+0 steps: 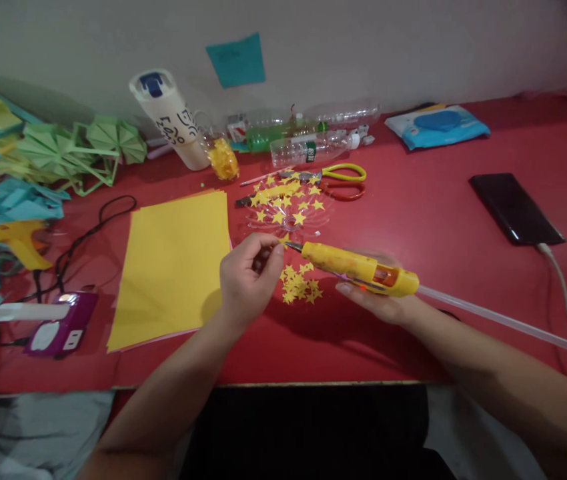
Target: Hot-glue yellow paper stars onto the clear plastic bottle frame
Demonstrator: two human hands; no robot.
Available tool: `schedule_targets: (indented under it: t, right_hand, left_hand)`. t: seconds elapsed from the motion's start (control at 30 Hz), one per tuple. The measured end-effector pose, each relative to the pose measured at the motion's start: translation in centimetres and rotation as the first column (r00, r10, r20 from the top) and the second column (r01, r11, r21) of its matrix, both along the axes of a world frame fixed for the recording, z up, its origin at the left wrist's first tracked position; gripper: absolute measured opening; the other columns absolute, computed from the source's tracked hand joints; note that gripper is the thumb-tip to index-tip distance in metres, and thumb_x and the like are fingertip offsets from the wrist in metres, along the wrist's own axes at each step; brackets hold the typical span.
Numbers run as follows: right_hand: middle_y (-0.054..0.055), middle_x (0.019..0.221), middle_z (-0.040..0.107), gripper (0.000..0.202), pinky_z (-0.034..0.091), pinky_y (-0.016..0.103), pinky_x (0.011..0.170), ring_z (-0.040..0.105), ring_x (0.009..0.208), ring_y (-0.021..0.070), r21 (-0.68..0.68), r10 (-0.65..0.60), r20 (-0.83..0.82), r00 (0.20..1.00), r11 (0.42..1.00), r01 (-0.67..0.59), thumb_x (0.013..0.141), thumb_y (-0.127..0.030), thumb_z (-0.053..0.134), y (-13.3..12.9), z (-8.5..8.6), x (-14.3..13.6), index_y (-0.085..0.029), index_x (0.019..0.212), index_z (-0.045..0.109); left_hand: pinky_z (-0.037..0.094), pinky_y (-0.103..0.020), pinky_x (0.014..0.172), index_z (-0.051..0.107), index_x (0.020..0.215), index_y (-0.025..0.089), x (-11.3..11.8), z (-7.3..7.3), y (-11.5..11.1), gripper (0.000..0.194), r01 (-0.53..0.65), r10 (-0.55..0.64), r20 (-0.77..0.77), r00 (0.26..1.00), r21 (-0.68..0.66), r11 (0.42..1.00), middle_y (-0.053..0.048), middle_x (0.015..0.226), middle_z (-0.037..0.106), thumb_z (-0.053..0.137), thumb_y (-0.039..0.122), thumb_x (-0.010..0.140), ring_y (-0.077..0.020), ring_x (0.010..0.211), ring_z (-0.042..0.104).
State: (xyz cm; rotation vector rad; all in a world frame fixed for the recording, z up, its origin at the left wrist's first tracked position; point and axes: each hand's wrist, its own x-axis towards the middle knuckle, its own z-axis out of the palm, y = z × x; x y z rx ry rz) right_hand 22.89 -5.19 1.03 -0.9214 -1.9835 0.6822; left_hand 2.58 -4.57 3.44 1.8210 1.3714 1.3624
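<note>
My left hand [252, 280] pinches a small yellow paper star [284, 241] between thumb and forefinger. A yellow glue gun [358, 267] is held in my right hand [381, 303], its metal nozzle touching or very close to the star. From its back end runs a long clear glue stick [503, 319]. Just below the nozzle lies a loose pile of yellow stars [299, 287] on the red table [388, 360]. Beyond my hands, a clear plastic piece with petal-like strips [291, 223] has several yellow stars on and around it.
Yellow paper sheets [173, 267] lie left of my hands. Behind are scissors [346, 175], plastic bottles [293, 143] and a white tumbler [171, 120]. A second glue gun [18, 240] and purple power strip [63, 323] are far left; a phone [516, 208] and wipes [438, 127] are right.
</note>
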Motion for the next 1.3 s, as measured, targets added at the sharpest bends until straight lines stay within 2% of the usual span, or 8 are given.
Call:
schedule_targets:
  t: [0.13, 0.27, 0.37, 0.7, 1.0, 1.17, 1.3]
  right_hand:
    - [-0.002, 0.056, 0.048, 0.034, 0.039, 0.029, 0.043, 0.047, 0.048, 0.0135, -0.012, -0.013, -0.018, 1.000, 1.000, 0.013, 0.088, -0.045, 0.058, -0.02, -0.03, -0.03, -0.024, 0.062, 0.049]
    - [-0.003, 0.055, 0.048, 0.032, 0.039, 0.028, 0.042, 0.048, 0.047, 0.0127, 0.018, -0.001, -0.041, 0.999, 1.000, 0.001, 0.087, -0.040, 0.061, -0.01, -0.04, -0.11, -0.025, 0.062, 0.047]
    - [-0.003, 0.054, 0.048, 0.032, 0.039, 0.028, 0.039, 0.047, 0.044, 0.0124, -0.009, -0.025, -0.062, 0.998, 1.000, 0.024, 0.087, -0.040, 0.061, -0.05, -0.04, -0.19, -0.025, 0.062, 0.046]
    - [-0.004, 0.056, 0.047, 0.034, 0.038, 0.027, 0.041, 0.045, 0.046, 0.0111, -0.017, -0.013, -0.021, 1.000, 1.000, 0.012, 0.087, -0.042, 0.061, -0.10, 0.17, -0.13, -0.024, 0.063, 0.044]
    - [-0.004, 0.054, 0.046, 0.034, 0.034, 0.027, 0.037, 0.044, 0.044, 0.0104, 0.042, -0.013, -0.023, 1.000, 0.999, 0.014, 0.088, -0.041, 0.061, -0.04, 0.42, -0.18, -0.025, 0.063, 0.044]
    - [-0.003, 0.056, 0.049, 0.032, 0.040, 0.029, 0.042, 0.049, 0.047, 0.0124, 0.065, 0.008, 0.010, 1.000, 0.998, -0.008, 0.090, -0.041, 0.058, 0.15, 0.18, 0.01, -0.025, 0.065, 0.047]
    - [-0.002, 0.058, 0.051, 0.025, 0.044, 0.030, 0.046, 0.052, 0.049, 0.0138, 0.102, -0.005, 0.027, 1.000, 0.995, 0.002, 0.088, -0.034, 0.060, -0.02, 0.17, 0.10, -0.026, 0.067, 0.048]
  left_hand:
    - [0.034, -0.021, 0.047, 0.059, 0.072, 0.019, 0.00, 0.05, -0.08, 0.010, 0.003, -0.003, -0.036, 0.999, 0.008, 1.000, 0.005, 0.055, 0.049, 0.056, 0.018, 0.081, -0.0068, 0.047, 0.040]
    - [0.033, -0.022, 0.047, 0.059, 0.072, 0.019, -0.06, -0.08, -0.12, 0.011, 0.014, -0.014, -0.038, 0.999, 0.018, 1.000, 0.005, 0.055, 0.049, 0.056, 0.016, 0.082, -0.0066, 0.046, 0.039]
    - [0.032, -0.022, 0.046, 0.059, 0.071, 0.020, -0.07, -0.14, -0.12, 0.012, 0.015, -0.014, -0.040, 0.999, 0.015, 1.000, 0.005, 0.054, 0.048, 0.056, 0.017, 0.082, -0.0068, 0.046, 0.039]
    - [0.032, -0.022, 0.046, 0.059, 0.071, 0.020, 0.07, -0.06, -0.06, 0.012, 0.012, -0.011, -0.041, 0.999, 0.015, 1.000, 0.005, 0.054, 0.048, 0.055, 0.018, 0.082, -0.0070, 0.047, 0.038]
    - [0.033, -0.023, 0.047, 0.059, 0.071, 0.020, 0.00, 0.03, -0.10, 0.012, 0.005, -0.004, -0.058, 0.998, 0.022, 1.000, 0.005, 0.053, 0.048, 0.055, 0.018, 0.082, -0.0076, 0.047, 0.039]
    - [0.034, -0.023, 0.049, 0.061, 0.072, 0.020, -0.06, 0.03, -0.11, 0.012, -0.011, 0.015, -0.083, 0.996, 0.038, 0.999, 0.004, 0.055, 0.050, 0.055, 0.019, 0.082, -0.0082, 0.048, 0.040]
    - [0.037, -0.024, 0.052, 0.062, 0.072, 0.020, -0.15, 0.21, -0.15, 0.011, 0.000, 0.003, -0.058, 0.998, 0.042, 0.999, 0.003, 0.058, 0.053, 0.056, 0.019, 0.081, -0.0082, 0.050, 0.041]
